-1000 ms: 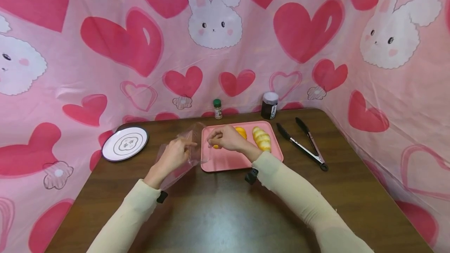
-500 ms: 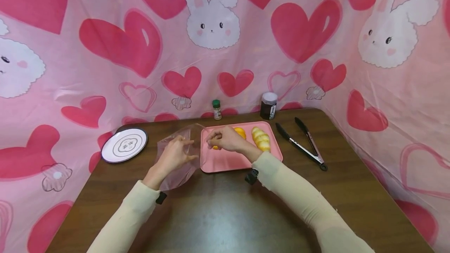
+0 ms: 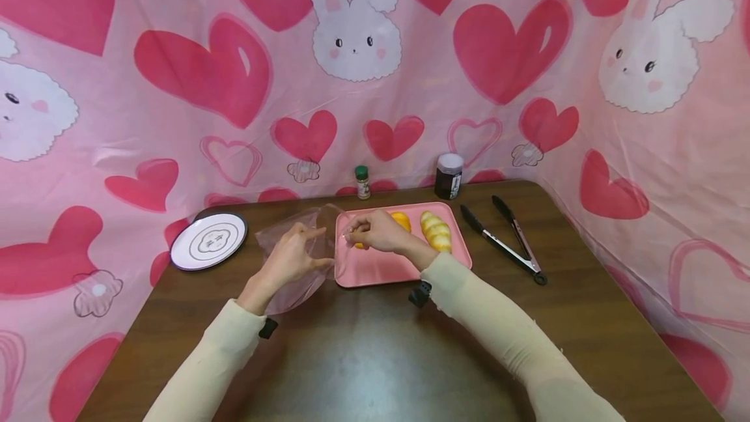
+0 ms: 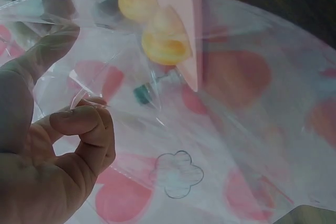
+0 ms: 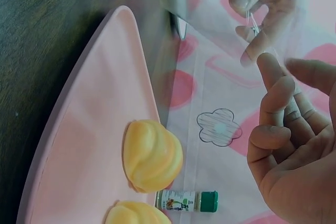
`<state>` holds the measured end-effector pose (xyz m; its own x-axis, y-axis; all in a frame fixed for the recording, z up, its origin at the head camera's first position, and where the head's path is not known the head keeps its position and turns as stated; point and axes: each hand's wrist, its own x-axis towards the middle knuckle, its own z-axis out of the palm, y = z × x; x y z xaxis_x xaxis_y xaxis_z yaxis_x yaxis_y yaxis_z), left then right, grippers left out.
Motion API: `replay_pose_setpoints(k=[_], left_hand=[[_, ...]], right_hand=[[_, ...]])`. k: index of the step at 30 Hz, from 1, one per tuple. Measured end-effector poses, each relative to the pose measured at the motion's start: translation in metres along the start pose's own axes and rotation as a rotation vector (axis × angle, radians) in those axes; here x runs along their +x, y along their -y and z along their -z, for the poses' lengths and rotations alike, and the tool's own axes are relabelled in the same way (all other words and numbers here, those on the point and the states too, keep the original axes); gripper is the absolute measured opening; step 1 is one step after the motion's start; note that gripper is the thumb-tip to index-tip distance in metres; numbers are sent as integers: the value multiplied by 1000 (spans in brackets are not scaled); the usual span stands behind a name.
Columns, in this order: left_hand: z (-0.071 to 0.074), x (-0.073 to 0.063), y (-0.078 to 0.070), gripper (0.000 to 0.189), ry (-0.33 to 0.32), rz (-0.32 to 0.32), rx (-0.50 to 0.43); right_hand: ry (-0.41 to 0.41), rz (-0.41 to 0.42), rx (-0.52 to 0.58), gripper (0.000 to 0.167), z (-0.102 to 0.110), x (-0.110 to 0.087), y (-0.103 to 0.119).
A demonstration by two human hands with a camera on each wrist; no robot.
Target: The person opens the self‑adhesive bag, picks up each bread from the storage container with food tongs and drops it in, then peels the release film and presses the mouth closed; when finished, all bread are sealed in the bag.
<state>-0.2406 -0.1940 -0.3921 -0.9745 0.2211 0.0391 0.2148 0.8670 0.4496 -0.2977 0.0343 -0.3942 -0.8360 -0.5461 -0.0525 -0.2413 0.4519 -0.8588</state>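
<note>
A clear plastic bag (image 3: 295,293) spreads over and around my left hand (image 3: 290,258), left of the pink tray (image 3: 381,271). In the head view the left thumb and forefinger stand wide apart at the bag's mouth. The left wrist view shows curled fingers (image 4: 86,129) with a fold of the film caught at their tips. My right hand (image 3: 377,231) hangs over the tray's left part and pinches the bag's edge between thumb and forefinger. Orange-yellow bread (image 3: 401,219) lies on the tray, partly hidden by that hand, with a striped croissant (image 3: 435,232) on its right.
A white plate (image 3: 208,240) lies at the table's left edge. Behind the tray stand a green-capped shaker (image 3: 362,183) and a dark jar with a pale lid (image 3: 449,176). Black-tipped tongs (image 3: 510,246) lie spread on the right. A patterned pink cloth (image 3: 351,103) hangs close behind the table.
The left thumb and forefinger have spread apart, and the bag has opened out wider around the left hand. My right hand keeps its place over the tray.
</note>
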Motion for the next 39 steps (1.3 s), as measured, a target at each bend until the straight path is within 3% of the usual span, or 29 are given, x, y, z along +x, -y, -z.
replay_pose_setpoints(k=[6,16,23,31,35,39], left_hand=[[4,0,2,80,7,18,7],[8,0,5,79,8,18,5],[10,-1,7,76,-19,4,0],[8,-1,7,77,-4,27,13],[8,-1,6,74,-18,14,20],[9,-1,7,73,-26,-2,26]], right_hand=[[3,0,9,19,9,-5,-5],[-76,-37,-8,21,38,-24,-25],[-180,-34,-126,22,64,-40,-42],[-262,-65,-157,25,91,-68,-61],[-286,-125,-141,29,106,-82,-73],[-315,-129,-173,30,122,-93,-88]])
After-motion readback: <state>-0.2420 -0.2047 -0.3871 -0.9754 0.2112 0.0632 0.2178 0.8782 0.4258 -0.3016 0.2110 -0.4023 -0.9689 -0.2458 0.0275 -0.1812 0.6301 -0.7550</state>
